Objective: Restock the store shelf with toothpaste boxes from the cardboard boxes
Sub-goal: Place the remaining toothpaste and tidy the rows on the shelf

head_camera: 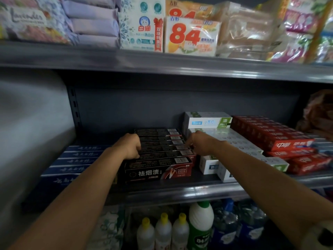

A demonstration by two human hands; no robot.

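Hands are reaching to mid-frame: left hand (130,146) is curling its fingers over the left ends of the black toothpaste boxes (160,156) on the shelf (180,191). Right hand (197,144) is pinching at their right ends, beside white toothpaste boxes (234,141).

On the upper shelf stand lavender-printed packs (23,20) at the far left, a stack of plain lilac packets (93,20) beside them, a white pack with a blue cat logo (142,26), soap packs marked with a big red 84 (191,36), clear-wrapped brown bars (250,33) and pink floral packs (302,27). Below the middle shelf stand three small yellow-capped white bottles (164,231), a taller green-and-white bottle (201,226) and dark blue bottles (239,224).
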